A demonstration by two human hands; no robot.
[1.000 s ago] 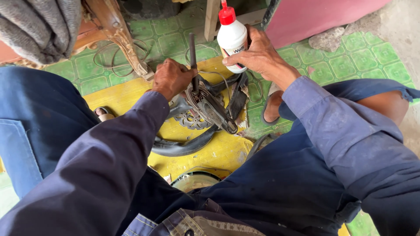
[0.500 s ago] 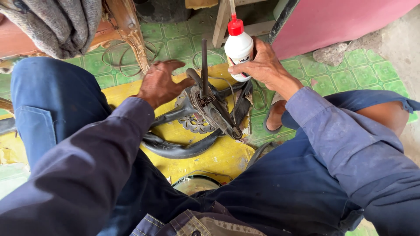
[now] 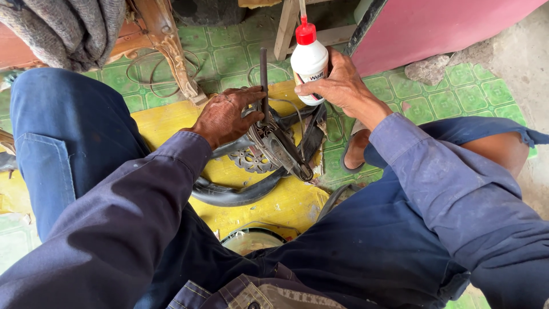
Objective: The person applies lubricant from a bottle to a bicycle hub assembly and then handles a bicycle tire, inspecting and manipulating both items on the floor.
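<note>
My right hand (image 3: 342,87) grips a white squeeze bottle (image 3: 309,62) with a red cap, held upright above the floor. My left hand (image 3: 225,116) rests on a dark metal assembly (image 3: 278,147) with an upright rod (image 3: 263,77) and a thin wire, fingers curled over its top edge. A black rubber inner tube (image 3: 234,194) curves under the assembly, and a toothed sprocket (image 3: 251,160) lies beneath it on a yellow sheet (image 3: 286,203). My blue trouser legs frame the spot on both sides.
Green patterned tiles (image 3: 229,57) cover the floor. A carved wooden furniture leg (image 3: 168,48) stands at the upper left with grey cloth (image 3: 68,28) draped above it. A pink panel (image 3: 423,28) leans at the upper right. A sandal (image 3: 354,151) and a round container (image 3: 249,240) lie close by.
The view has shifted, so everything sits lower in frame. My right hand with the bottle has stayed by the rod's right side. My left hand has kept its hold on the assembly.
</note>
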